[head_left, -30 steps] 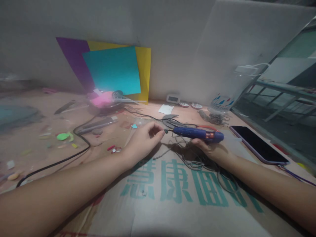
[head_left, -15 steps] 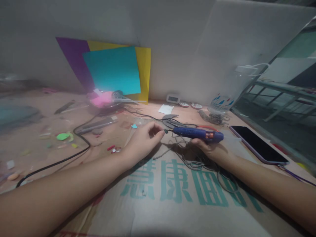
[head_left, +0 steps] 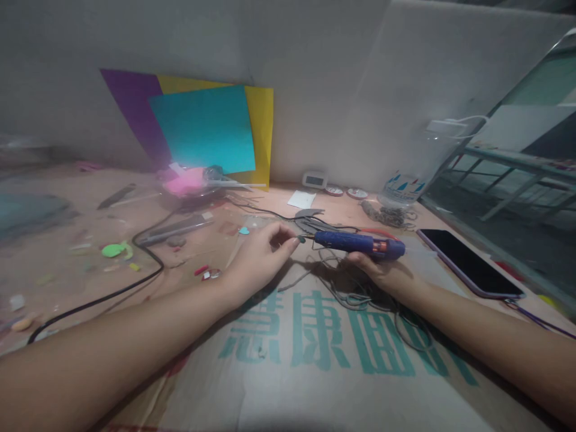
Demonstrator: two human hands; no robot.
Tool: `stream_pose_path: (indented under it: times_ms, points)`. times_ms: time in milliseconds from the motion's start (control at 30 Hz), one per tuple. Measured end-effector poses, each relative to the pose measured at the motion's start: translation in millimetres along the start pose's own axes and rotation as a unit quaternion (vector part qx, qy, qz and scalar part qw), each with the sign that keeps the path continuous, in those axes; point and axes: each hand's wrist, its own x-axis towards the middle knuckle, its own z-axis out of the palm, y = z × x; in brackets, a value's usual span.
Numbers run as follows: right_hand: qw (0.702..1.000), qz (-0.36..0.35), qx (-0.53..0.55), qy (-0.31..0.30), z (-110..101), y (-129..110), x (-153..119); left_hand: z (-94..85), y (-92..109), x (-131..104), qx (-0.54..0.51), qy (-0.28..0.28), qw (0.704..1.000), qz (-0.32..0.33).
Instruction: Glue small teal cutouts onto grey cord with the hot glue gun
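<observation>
My left hand is closed in a pinch, thumb and forefinger together, on a small dark green piece. The metal tip of a blue glue gun meets that piece or lies right by it; I cannot tell whether they touch. Holding the glue gun level from below is my right hand, with most of its fingers hidden behind the tool. Grey cord lies in loose loops beneath it. Behind the tool's tip rests a dark grey flat item.
A smartphone lies at the right, by the table edge. Behind are a clear plastic cup, a small digital display and coloured sheets. Clay scraps and a black cable spread over the left. Printed cardboard covers the front.
Both hands keep the same hold on the green piece and the glue gun. The whole view has shifted very slightly; nothing else visibly differs.
</observation>
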Motion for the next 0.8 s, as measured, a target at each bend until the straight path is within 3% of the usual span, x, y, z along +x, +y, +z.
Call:
stream_pose_path:
  times_ms: [367,533,667,800]
  points:
    - [0.999,0.007,0.019,-0.028,-4,1,-1,1.4,-5,3,-0.016,-0.01,0.999,-0.036]
    - [0.998,-0.006,0.065,-0.005,-13,-11,10,4.1,-6,3,-0.008,-0.037,0.999,-0.036]
    - [0.991,0.064,0.116,0.015,-27,-20,22,3.6,-3,2,0.012,-0.055,0.998,-0.033]
    - [0.992,0.103,0.066,0.012,-40,-21,32,2.4,0,1,0.005,-0.063,0.998,-0.027]
